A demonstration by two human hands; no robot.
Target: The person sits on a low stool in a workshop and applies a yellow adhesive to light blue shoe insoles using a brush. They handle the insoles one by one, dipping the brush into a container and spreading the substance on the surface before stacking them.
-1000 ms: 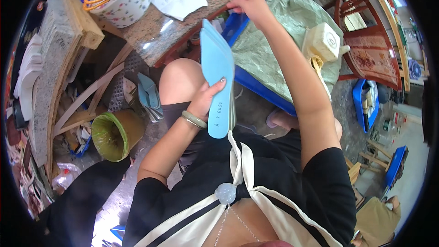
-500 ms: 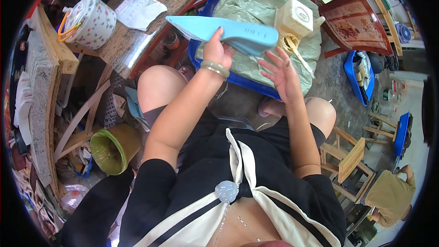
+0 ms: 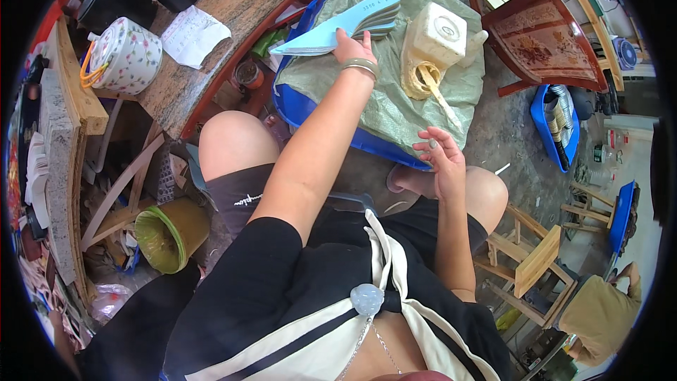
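Note:
My left hand (image 3: 355, 48) reaches forward and holds a stack of light-blue insoles (image 3: 321, 32) by its near edge, a finger lying on the top one. The stack is fanned at its wide end and rests low over the green woven sheet (image 3: 331, 92). Nothing is in my right hand (image 3: 444, 159), which hangs above my right knee with its fingers apart and loosely bent. Right of the insoles, a whitish plastic jug (image 3: 436, 32) lies on the sheet. From its yellow-crusted mouth sticks a flat brush or stick (image 3: 444, 107).
A blue tub (image 3: 290, 102) supports the sheet. At the left, a stone-topped table (image 3: 233, 7) carries a flowered pot (image 3: 130, 56) and paper (image 3: 194, 35). A lined bin (image 3: 173, 236) stands below. To the right are a wooden chair (image 3: 543, 35), a blue basin (image 3: 546, 141) and a person (image 3: 599, 310).
My left hand has carried the insoles forward and down onto the sheet, their wide end now tilted up and away. My right hand has drawn back toward my knee.

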